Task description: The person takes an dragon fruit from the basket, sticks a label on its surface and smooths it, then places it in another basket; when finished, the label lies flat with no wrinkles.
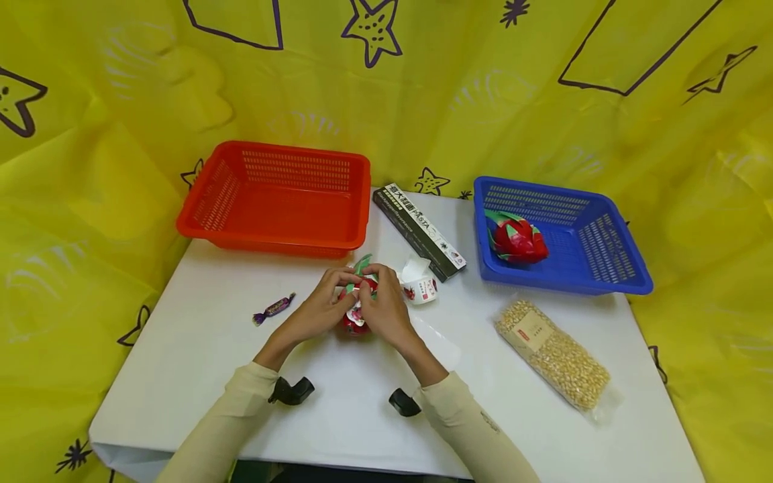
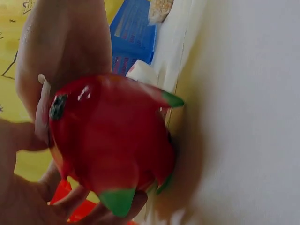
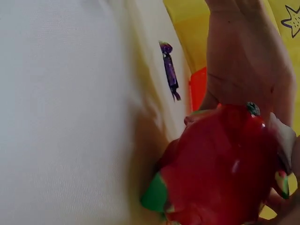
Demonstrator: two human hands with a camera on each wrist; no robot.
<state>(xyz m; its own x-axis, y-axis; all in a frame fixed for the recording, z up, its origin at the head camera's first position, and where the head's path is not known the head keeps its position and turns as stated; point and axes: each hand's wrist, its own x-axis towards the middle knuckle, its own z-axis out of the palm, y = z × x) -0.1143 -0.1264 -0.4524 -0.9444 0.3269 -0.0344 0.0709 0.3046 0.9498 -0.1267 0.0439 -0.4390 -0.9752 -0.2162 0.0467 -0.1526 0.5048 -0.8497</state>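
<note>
My left hand point(image 1: 318, 310) and right hand point(image 1: 389, 310) hold a red dragon fruit point(image 1: 353, 329) with green tips between them, low over the white table. Curled fingers lie around its sides, and both thumbs meet at a white printed label point(image 1: 355, 314) on it. Seen from the left wrist, the dragon fruit point(image 2: 117, 136) fills the middle, and the label's pale edge point(image 2: 43, 110) stands out from its skin. Right of the hands is a roll of printed labels point(image 1: 423, 290). In the right wrist view the dragon fruit point(image 3: 220, 168) hides most fingertips.
A red basket point(image 1: 296, 225) stands back left. The blue basket point(image 1: 568, 278) at right holds another dragon fruit point(image 1: 521, 241). Between them lies a black pasta box point(image 1: 419, 231). A purple-wrapped candy point(image 1: 274, 308) is at left; a bag of corn kernels point(image 1: 558, 359) lies at right.
</note>
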